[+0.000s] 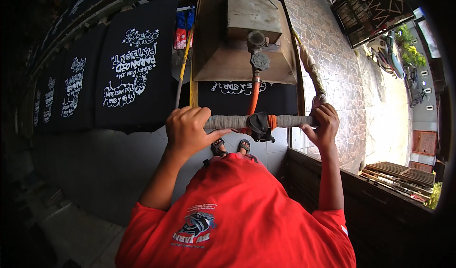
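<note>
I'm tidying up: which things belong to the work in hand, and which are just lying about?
In use:
cord-wrapped bar, in left hand and right hand
metal hood, orange hose
printed black fabric

Apparently just around:
red-and-blue bundle
bikes, plant outside

The metal hood [221, 61] hides part of a black cloth [228, 99], probably most.

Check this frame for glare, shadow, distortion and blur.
Head view: glare washes out the outdoor ground at right; the floor at left lies in shadow; fisheye bends edges near the dark rim; left hand, right hand and wrapped bar look fairly sharp.
</note>
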Demonstrator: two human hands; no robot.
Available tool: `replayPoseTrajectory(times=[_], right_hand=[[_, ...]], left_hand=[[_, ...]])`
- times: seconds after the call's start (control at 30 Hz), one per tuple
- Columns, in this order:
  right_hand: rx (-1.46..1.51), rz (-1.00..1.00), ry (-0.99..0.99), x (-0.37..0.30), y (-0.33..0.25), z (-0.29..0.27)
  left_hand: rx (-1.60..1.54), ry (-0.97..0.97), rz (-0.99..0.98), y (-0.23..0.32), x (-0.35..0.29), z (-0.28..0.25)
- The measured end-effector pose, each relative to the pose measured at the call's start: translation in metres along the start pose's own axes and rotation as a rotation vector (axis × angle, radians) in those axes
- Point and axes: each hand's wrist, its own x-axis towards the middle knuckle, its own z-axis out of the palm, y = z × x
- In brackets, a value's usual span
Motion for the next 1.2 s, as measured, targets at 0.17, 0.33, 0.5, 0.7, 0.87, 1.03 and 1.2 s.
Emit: replayPoseTrajectory(times=[0.17, 0.33, 0.5, 0.7, 0.87, 1.03, 1.2], right_hand=[[-0.015, 0.0, -0.003, 0.001, 0.002, 0.0], [-0.006, -0.014, 0.061, 0.003, 0.006, 0.003], [-0.006, -0.039, 0.082, 0.003, 0.016, 0.01], [-0.021, -0.063, 0.084, 0.005, 0.025, 0.011], [0.019, -0.02, 0.072, 0.002, 0.028, 0.015], [0.014, -0.032, 0.074, 0.003, 0.026, 0.013], [-0.005, -0.042, 0.049, 0.005, 0.024, 0.009]], left_hand=[[-0.001, -0.035, -0.026, 0.002, 0.002, 0.0], [-0.002, -0.06, -0.045, 0.004, 0.004, 0.0], [-0.02, -0.078, -0.047, 0.005, 0.007, 0.004], [-0.026, -0.031, -0.039, 0.009, 0.007, 0.013], [-0.003, -0.024, -0.038, 0.013, 0.008, 0.012], [0.013, -0.063, -0.095, 0.015, 0.005, 0.011], [0.02, -0.055, -0.116, 0.019, 0.005, 0.009]])
